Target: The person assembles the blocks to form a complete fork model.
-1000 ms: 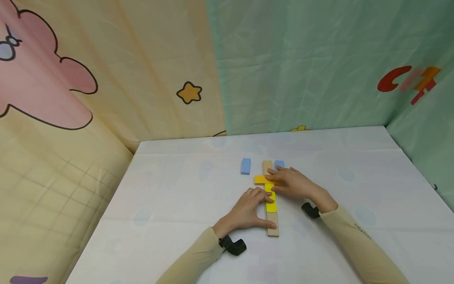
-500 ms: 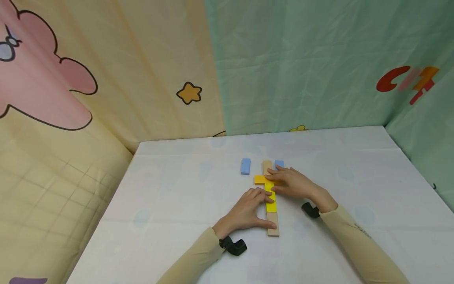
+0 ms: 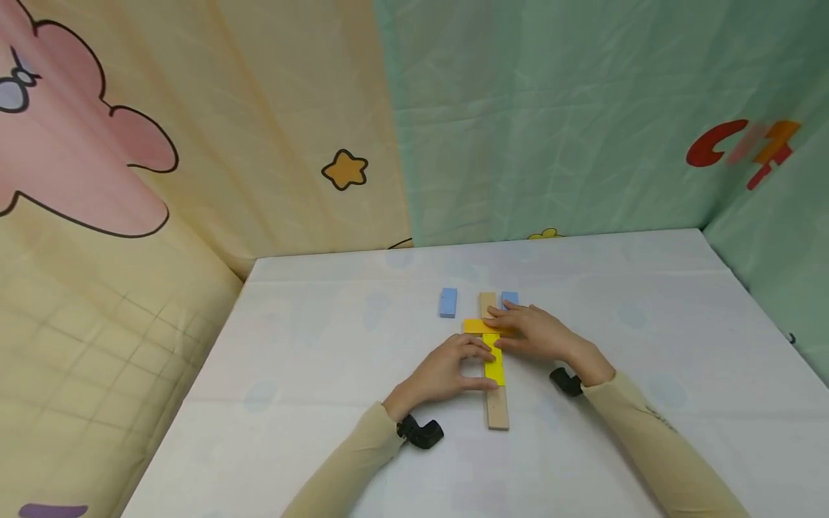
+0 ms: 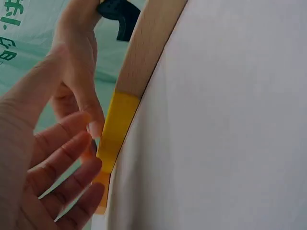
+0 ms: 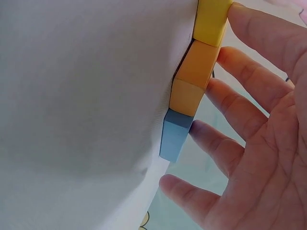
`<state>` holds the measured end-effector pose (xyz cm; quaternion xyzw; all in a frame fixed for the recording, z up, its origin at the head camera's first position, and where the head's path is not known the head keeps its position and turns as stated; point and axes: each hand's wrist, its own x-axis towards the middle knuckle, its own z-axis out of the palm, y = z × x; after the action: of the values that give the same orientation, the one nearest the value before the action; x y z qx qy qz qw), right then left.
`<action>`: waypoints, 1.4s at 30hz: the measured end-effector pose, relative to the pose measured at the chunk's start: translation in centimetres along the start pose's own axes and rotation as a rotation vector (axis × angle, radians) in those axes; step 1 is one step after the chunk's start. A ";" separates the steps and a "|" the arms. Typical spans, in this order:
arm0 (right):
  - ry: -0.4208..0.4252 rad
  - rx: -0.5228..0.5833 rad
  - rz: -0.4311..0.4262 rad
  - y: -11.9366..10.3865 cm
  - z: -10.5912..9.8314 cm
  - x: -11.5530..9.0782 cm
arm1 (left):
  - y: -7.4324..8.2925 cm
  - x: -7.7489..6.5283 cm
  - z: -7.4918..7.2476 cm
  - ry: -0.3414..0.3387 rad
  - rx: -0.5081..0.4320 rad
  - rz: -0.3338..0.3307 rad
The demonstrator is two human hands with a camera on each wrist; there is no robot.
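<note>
Flat blocks form a cross on the white table. A bright yellow block (image 3: pixel 494 373) lies lengthwise between an orange-yellow crosswise block (image 3: pixel 474 326) and a plain wooden block (image 3: pixel 497 411); another wooden block (image 3: pixel 488 304) sits beyond. My left hand (image 3: pixel 442 370) is spread at the yellow block, its fingers loosely bent and gripping nothing; exact contact is unclear. With extended fingers, my right hand (image 3: pixel 537 334) rests along the tops of the orange-yellow block (image 5: pixel 191 79), the yellow block (image 5: pixel 211 21) and the right blue block (image 5: pixel 176 136). It covers the crosswise block's right part in the head view.
A second blue block (image 3: pixel 447 303) stands apart, left of the far wooden block. Black wrist cameras, left wrist camera (image 3: pixel 421 432) and right wrist camera (image 3: pixel 566 382), hang by the wrists. Patterned curtains (image 3: pixel 557 122) enclose the table's (image 3: pixel 311 345) back and sides.
My left hand has shifted slightly forward along the row, its thumb moving from the near wooden block to the yellow block's near end. The right hand and the blocks stay practically still.
</note>
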<state>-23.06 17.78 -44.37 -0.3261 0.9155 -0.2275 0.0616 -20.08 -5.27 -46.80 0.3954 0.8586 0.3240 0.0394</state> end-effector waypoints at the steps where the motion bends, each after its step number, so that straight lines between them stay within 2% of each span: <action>1: 0.000 -0.001 0.000 0.0 -0.1 0.0 | -0.2 0.3 -0.4 0.019 -0.025 -0.006; 3: 0.000 -0.001 0.006 -0.1 -0.2 0.1 | -0.7 1.0 -1.2 0.084 -0.081 -0.023; 6: 0.000 -0.002 0.013 -0.3 -0.3 0.1 | -1.7 2.2 -2.5 0.227 -0.119 -0.071; 9: -0.009 -0.002 0.024 -0.4 -0.2 0.1 | -3.3 3.2 -3.5 0.345 -0.106 -0.158; 11: -0.015 0.002 0.033 -0.4 -0.1 0.1 | -4.3 3.7 -4.1 0.369 -0.114 -0.238; 16: -0.017 -0.002 0.046 -0.3 0.2 0.1 | -6.1 4.5 -4.6 0.323 -0.136 -0.418; 20: -0.018 -0.009 0.054 -0.2 0.2 0.1 | -6.6 5.1 -4.6 0.268 -0.114 -0.476; 24: -0.019 -0.007 0.054 -0.2 0.1 0.1 | -6.7 5.4 -4.7 0.237 -0.124 -0.498; 28: -0.019 -0.006 0.052 -0.3 0.0 0.1 | -6.5 5.7 -4.5 0.241 -0.129 -0.501; 32: -0.018 -0.014 0.049 -0.3 0.0 0.2 | -6.7 6.0 -4.2 0.275 -0.133 -0.495; 38: -0.022 -0.016 0.052 -0.2 0.2 0.2 | -7.3 6.2 -3.6 0.346 -0.196 -0.506; 42: -0.015 -0.018 0.053 -0.1 0.2 0.1 | -7.3 6.2 -3.3 0.368 -0.224 -0.508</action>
<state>-23.05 17.54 -44.50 -0.3040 0.9253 -0.2152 0.0716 -30.18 -6.14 -47.30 0.0968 0.8814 0.4622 0.0062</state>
